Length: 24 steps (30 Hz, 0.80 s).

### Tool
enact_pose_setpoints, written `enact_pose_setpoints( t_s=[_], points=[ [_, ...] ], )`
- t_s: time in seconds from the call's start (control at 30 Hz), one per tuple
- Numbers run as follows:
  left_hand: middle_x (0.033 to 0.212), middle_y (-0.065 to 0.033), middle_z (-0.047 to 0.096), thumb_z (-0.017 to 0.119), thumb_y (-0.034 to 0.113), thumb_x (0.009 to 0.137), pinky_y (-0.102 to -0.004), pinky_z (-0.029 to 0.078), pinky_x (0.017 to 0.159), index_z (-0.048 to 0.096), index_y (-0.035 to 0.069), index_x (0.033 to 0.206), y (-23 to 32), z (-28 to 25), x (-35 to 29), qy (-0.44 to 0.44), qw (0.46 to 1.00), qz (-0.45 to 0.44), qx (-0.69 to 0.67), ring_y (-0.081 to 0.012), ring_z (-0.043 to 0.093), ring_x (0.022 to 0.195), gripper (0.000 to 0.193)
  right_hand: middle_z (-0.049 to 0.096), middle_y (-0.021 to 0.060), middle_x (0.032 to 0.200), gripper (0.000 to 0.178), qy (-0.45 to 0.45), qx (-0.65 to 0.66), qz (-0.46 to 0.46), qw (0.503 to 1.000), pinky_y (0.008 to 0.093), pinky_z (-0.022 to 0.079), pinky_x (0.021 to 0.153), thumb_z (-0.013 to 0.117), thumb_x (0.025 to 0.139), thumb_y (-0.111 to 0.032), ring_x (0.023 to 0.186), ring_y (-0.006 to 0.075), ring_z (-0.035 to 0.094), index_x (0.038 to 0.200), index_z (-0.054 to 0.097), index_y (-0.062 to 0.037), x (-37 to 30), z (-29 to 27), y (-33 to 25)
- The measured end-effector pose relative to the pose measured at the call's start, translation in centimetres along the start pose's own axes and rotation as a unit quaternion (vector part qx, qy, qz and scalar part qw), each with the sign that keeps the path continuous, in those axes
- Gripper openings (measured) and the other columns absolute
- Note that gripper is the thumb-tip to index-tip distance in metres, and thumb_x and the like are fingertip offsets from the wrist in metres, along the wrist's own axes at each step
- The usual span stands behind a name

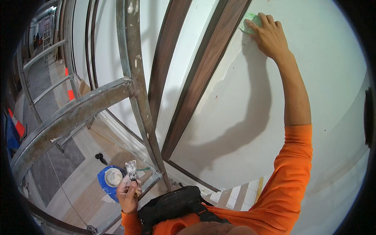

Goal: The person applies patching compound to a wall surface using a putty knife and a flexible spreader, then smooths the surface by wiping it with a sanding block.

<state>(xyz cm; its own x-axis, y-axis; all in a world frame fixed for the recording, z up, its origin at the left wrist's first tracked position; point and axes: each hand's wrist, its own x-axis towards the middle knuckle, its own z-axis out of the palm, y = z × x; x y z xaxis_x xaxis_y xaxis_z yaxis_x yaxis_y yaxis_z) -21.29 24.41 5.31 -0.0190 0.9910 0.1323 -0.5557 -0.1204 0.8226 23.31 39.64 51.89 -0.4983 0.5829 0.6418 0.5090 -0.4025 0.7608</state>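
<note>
High on the white wall panel (313,86), my right hand (271,37) presses a translucent green plastic spreader (252,19) flat beside dark wood trim (205,78). A rough-edged band of pale filler (223,76) runs down the wall along that trim. Low at the left, my left hand (127,194) grips a putty knife (131,168), its blade pointing up and smeared with white paste. White smears also mark that hand's fingers. Just left of it, a blue container (105,188) holds a round tub of white paste (113,177).
A paint-spattered metal scaffold frame (135,70) rises at my left, with a curved rail (70,113) crossing toward the lower left. A black bag (170,209) sits at my waist. Orange-and-white cones (17,125) and a distant ladder (47,35) stand along the corridor.
</note>
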Motion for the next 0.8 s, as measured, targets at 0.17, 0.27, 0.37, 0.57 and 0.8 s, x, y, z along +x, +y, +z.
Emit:
enact_pose_setpoints(
  t_s=[0.17,0.27,0.37,0.57,0.8],
  points=[
    [0.099,-0.0089,0.070,0.066,0.015,0.098,-0.0242,0.049,0.060,0.059,-0.004,0.132,0.1,-0.2,0.1,-0.004,1.000,-0.008,0.001,-0.0110,0.061,0.073,0.040,0.060,0.0072,0.128,0.045,-0.061,-0.025,-0.001,0.998,0.0418,0.044,0.093,0.071,0.082,-0.011,0.123,0.0254,0.051,0.126,0.071,-0.0204,1.3,-1.4,-0.7],
    [0.100,-0.0091,0.070,0.066,0.014,0.098,-0.0243,0.050,0.061,0.059,-0.004,0.132,0.0,-0.4,0.1,-0.003,1.000,-0.009,0.007,-0.0111,0.061,0.074,0.040,0.060,0.0082,0.128,0.044,-0.098,-0.022,0.004,0.995,0.0421,0.044,0.094,0.071,0.080,-0.009,0.122,0.0265,0.052,0.123,0.073,-0.0197,1.3,-3.3,-0.6],
    [0.100,-0.0094,0.071,0.065,0.012,0.098,-0.0246,0.050,0.061,0.059,-0.003,0.133,0.1,-0.4,0.1,-0.006,1.000,-0.015,0.007,-0.0112,0.061,0.073,0.039,0.059,0.0109,0.130,0.039,-0.094,0.025,0.018,0.995,0.0437,0.044,0.097,0.072,0.085,-0.014,0.122,0.0287,0.053,0.124,0.072,-0.0214,0.4,-4.6,0.4],
    [0.100,-0.0095,0.071,0.064,0.011,0.099,-0.0241,0.051,0.061,0.059,-0.002,0.132,-0.4,-0.8,0.1,-0.028,0.999,-0.016,-0.006,-0.0107,0.061,0.073,0.036,0.057,0.0160,0.133,0.039,0.019,0.130,0.027,0.991,0.0463,0.045,0.101,0.073,0.092,-0.026,0.122,0.0328,0.054,0.131,0.068,-0.0235,-3.2,-2.9,1.9],
    [0.097,-0.0079,0.070,0.061,0.016,0.102,-0.0233,0.049,0.057,0.061,-0.001,0.125,-0.6,-1.1,0.3,-0.020,0.999,-0.043,0.004,-0.0101,0.060,0.070,0.029,0.053,0.0241,0.139,0.052,-0.130,0.566,0.076,0.811,0.0459,0.046,0.107,0.073,0.090,-0.027,0.127,0.0409,0.053,0.139,0.061,-0.0134,-17.9,-6.0,-11.5]
  ],
)
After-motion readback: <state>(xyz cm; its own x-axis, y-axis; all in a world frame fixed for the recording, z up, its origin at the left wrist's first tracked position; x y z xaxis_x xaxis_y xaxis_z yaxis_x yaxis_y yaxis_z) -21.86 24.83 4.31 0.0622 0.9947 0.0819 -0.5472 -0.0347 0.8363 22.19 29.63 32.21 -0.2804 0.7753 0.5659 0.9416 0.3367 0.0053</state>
